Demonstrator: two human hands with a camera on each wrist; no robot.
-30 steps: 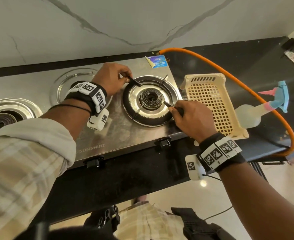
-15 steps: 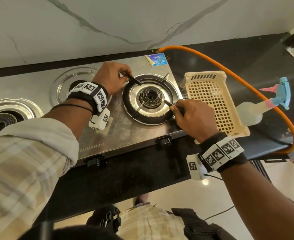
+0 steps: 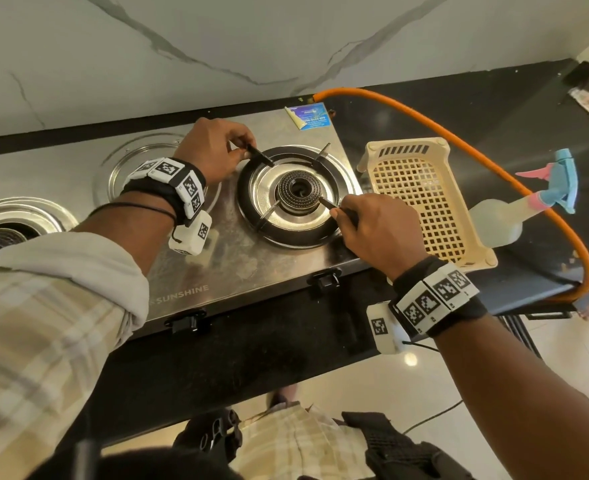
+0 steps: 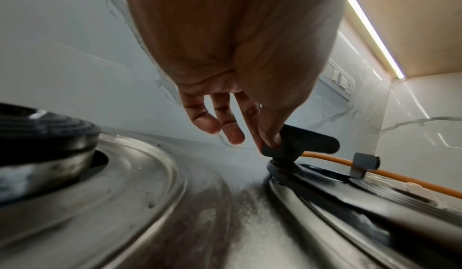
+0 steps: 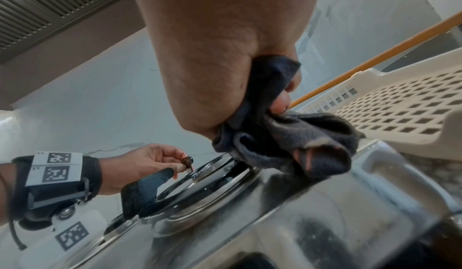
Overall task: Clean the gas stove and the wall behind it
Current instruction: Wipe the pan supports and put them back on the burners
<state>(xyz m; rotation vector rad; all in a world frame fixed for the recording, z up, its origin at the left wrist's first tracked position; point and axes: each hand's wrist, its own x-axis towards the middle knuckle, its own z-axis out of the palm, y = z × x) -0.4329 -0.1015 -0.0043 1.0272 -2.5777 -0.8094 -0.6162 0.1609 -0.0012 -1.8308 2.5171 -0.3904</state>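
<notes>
The steel gas stove (image 3: 216,271) stands against the white marble wall (image 3: 216,46). A black pan support (image 3: 248,202) rings the right burner (image 3: 298,192). My left hand (image 3: 242,152) pinches its far-left prong (image 4: 307,141) between thumb and forefinger, the other fingers loose. My right hand (image 3: 338,213) holds the near-right prong. In the right wrist view that hand (image 5: 280,103) also grips a bunched dark cloth (image 5: 287,141). Whether the support rests on the stove or is lifted off it I cannot tell.
A cream plastic basket (image 3: 421,202) lies just right of the stove, with a spray bottle (image 3: 504,220) beyond it. An orange gas hose (image 3: 493,164) loops over the black counter. Two more burner dishes (image 3: 119,174) lie to the left. Knobs (image 3: 324,278) line the stove's front.
Both hands keep the same hold on the prongs. Only the head view has shifted slightly.
</notes>
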